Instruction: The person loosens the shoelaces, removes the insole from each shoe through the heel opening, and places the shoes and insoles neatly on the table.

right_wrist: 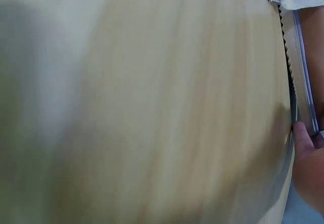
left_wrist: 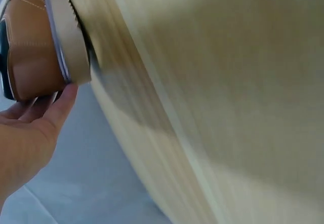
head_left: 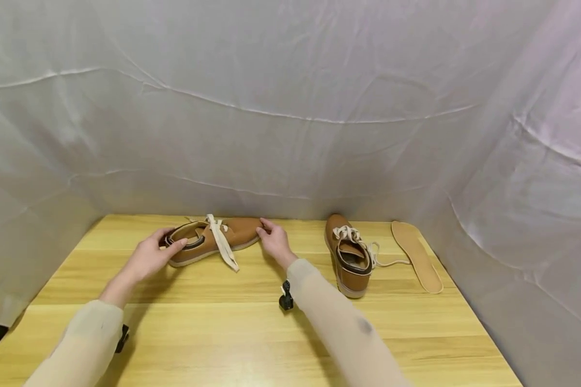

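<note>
A brown lace-up shoe lies at the back left of the wooden table, toe to the right, its untied cream shoelace trailing over the near side. My left hand grips the heel, thumb along the near side of the collar and fingers behind. In the left wrist view, fingertips touch the shoe's heel close to the sole. At the toe, my right hand holds the tip between thumb and fingers. The right wrist view catches only the sole edge and part of that hand.
A second brown shoe stands to the right, toe toward the back, its lace running out rightward. Beside it lies a tan insole near the table's right edge. Grey cloth hangs behind the wooden table and along its sides.
</note>
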Tool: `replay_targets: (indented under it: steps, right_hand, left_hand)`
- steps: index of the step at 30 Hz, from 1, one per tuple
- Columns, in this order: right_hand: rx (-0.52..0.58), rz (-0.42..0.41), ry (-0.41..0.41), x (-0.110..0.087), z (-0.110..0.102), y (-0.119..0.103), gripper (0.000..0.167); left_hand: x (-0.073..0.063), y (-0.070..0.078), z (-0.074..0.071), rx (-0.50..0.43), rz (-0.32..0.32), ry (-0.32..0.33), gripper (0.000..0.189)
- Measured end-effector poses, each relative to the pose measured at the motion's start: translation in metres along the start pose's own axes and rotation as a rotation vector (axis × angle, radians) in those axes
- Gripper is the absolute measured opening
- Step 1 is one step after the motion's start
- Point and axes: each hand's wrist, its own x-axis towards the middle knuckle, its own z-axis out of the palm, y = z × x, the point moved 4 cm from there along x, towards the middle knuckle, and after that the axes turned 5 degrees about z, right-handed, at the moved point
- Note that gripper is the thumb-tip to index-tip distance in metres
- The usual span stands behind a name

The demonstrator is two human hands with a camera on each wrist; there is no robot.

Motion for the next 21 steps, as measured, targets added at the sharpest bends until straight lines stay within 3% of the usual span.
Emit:
replay_targets:
  steps: [5,12,16,21]
  right_hand:
    - [0.047,0.045,0.029,-0.007,-0.019,0.012,0.036]
    - [0.120,0.112,-0.027,-0.030,-0.035,0.011,0.039]
    - [0.156,0.103,-0.050,-0.048,-0.043,0.001,0.041]
    - [0.124,0.060,-0.039,-0.077,-0.054,-0.012,0.042]
  left_hand:
    - [-0.017,0.024,0.017,0.009,0.068,-0.037,0.077]
    - [-0.044,0.060,0.049,-0.084,0.078,-0.125,0.080]
    - [-0.051,0.079,0.067,-0.145,0.086,-0.139,0.072]
    - [-0.055,0.094,0.084,-0.176,0.122,-0.178,0.067]
